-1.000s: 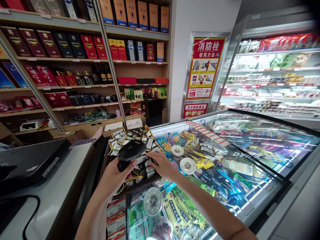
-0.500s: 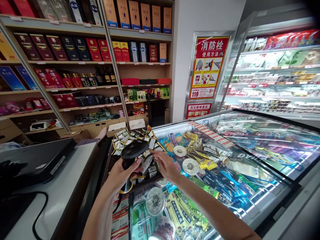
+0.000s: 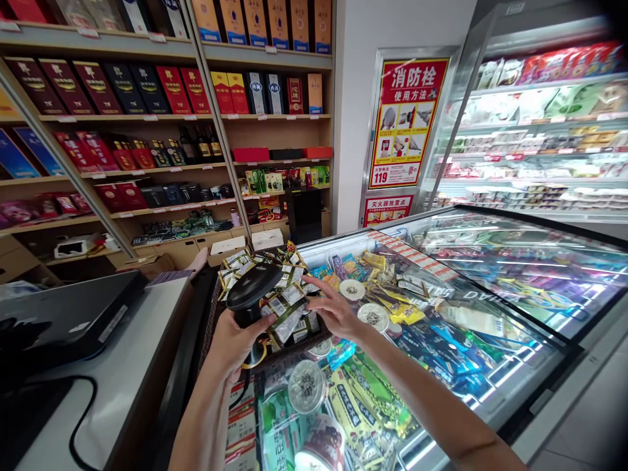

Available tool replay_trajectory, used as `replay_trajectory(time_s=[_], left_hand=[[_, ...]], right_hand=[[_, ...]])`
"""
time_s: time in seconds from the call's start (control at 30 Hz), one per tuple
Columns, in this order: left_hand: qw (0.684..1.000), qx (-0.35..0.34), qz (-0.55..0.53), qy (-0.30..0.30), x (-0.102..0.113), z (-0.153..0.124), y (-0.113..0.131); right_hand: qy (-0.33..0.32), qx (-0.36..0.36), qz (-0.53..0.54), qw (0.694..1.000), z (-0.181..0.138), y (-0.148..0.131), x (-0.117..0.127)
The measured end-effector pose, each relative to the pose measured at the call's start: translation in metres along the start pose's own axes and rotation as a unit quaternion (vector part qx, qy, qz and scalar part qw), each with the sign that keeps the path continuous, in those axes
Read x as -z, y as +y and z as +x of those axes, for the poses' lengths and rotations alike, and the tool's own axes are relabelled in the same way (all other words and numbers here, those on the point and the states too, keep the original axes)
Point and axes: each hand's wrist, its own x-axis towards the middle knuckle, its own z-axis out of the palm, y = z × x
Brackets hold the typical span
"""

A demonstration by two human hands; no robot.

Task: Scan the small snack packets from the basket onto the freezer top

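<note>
The scanner (image 3: 254, 286) is smooth plastic, the packets (image 3: 285, 306) glossy film.

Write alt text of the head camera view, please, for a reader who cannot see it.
A person's left hand grips a black scanner, thumb at a small packet, over a basket of similar packets; the right hand is close. Around are a glass-topped freezer and shelves of boxes.

Free air above far freezer glass (image 3: 520, 261), black scanner (image 3: 254, 286) obstructing packets (image 3: 241, 260) behind it
</note>
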Motion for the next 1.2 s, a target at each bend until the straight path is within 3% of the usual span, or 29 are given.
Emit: replay_trajectory(time_s=[0.23, 0.37, 0.43, 0.5, 0.57, 0.63, 0.8, 1.03, 1.2], left_hand=[[0.999, 0.014, -0.023, 0.017, 0.002, 0.0, 0.0], [0.999, 0.011, -0.03, 0.022, 0.005, 0.0, 0.003], [0.999, 0.005, -0.037, 0.037, 0.005, 0.001, 0.002], [0.998, 0.003, -0.042, 0.046, 0.002, 0.001, 0.001], [0.998, -0.003, -0.039, 0.047, 0.0, 0.001, 0.0], [0.999, -0.01, -0.028, 0.046, 0.0, 0.001, 0.0], [0.999, -0.008, -0.014, 0.034, 0.003, 0.002, -0.001], [0.992, -0.043, 0.094, -0.07, -0.005, -0.002, 0.0], [0.971, -0.072, 0.199, -0.115, -0.003, -0.002, 0.003]], right_hand=[[0.007, -0.008, 0.079, 0.997, 0.0, 0.008, 0.015], [0.015, -0.086, 0.152, 0.985, 0.001, -0.003, 0.01], [0.036, -0.151, 0.26, 0.953, 0.003, -0.008, 0.001], [0.06, -0.236, 0.362, 0.9, 0.004, -0.011, -0.009], [0.069, -0.311, 0.414, 0.852, 0.006, -0.014, -0.016], [0.059, -0.35, 0.432, 0.829, 0.008, -0.017, -0.015], [0.028, -0.364, 0.463, 0.808, 0.013, -0.019, 0.01], [0.048, -0.42, 0.468, 0.776, 0.014, -0.014, 0.017], [0.138, -0.408, 0.392, 0.813, 0.018, -0.008, 0.042]])
